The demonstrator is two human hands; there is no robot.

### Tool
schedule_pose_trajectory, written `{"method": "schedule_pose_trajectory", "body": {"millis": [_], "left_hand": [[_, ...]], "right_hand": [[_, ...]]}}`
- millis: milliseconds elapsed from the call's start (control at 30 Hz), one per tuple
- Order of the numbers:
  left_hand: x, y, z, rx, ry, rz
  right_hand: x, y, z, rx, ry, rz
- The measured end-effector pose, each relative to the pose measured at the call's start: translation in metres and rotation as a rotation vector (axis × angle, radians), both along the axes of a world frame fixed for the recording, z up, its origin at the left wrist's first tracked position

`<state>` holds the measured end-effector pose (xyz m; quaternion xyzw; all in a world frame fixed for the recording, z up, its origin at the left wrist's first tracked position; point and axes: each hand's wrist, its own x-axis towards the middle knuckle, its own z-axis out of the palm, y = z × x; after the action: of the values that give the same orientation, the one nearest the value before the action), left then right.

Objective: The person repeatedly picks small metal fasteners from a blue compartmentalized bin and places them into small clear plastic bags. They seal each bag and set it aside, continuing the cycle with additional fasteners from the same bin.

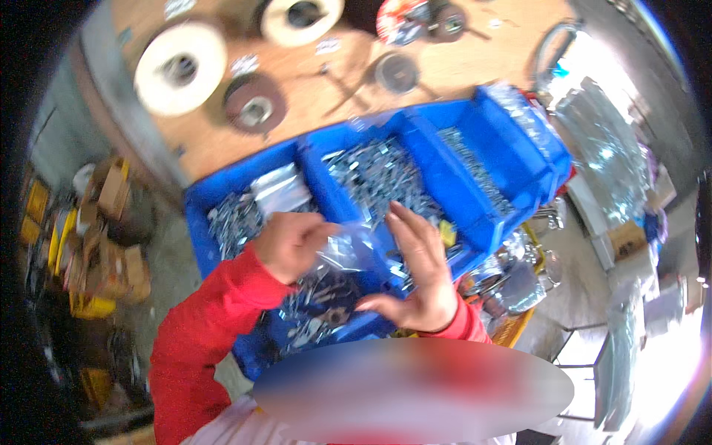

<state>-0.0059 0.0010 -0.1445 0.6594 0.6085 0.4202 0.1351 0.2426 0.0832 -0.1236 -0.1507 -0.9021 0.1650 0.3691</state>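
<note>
fingers of the left hand (288,245) pinch a clear bag (345,252) mid-frame, those of the right hand (426,282) spread; i'd steady its edge.

The left hand (288,245) is blurred, its fingertips too smeared to show how they meet the clear plastic (345,251). The right hand (424,278) hides some of the metal pieces (374,174), too small for me to tell apart. A blurred oval (415,393) covers part of the person's front. Up top, a white disc (300,35) is cut off by the edge.
</note>
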Motion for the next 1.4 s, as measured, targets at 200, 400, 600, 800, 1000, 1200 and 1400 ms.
{"method": "schedule_pose_trajectory", "body": {"millis": [200, 400, 600, 800, 1000, 1200, 1400], "left_hand": [[0.010, -0.061, 0.011, -0.416, -0.778, -0.236], [0.023, -0.111, -0.013, -0.311, -1.077, -0.119], [0.024, -0.118, -0.028, -0.275, -1.072, 0.090], [0.028, -0.116, -0.023, -0.271, -0.929, 0.215], [0.035, -0.113, -0.016, -0.323, -0.690, 0.271], [0.035, -0.110, -0.026, -0.450, -0.894, 0.024], [0.035, -0.110, -0.042, -0.479, -0.806, -0.008]], "right_hand": [[-0.033, -0.040, -0.029, -0.717, 0.044, 0.100], [-0.031, -0.054, -0.043, -1.004, 0.123, -0.051], [-0.048, -0.063, -0.057, -1.057, 0.160, -0.047], [-0.043, -0.071, -0.055, -0.207, 0.349, -0.036], [-0.042, -0.083, -0.051, 0.136, 0.410, -0.352], [-0.042, -0.084, -0.042, -0.615, -0.069, 0.147], [-0.044, -0.072, -0.045, -0.746, -0.195, 0.267]]}}
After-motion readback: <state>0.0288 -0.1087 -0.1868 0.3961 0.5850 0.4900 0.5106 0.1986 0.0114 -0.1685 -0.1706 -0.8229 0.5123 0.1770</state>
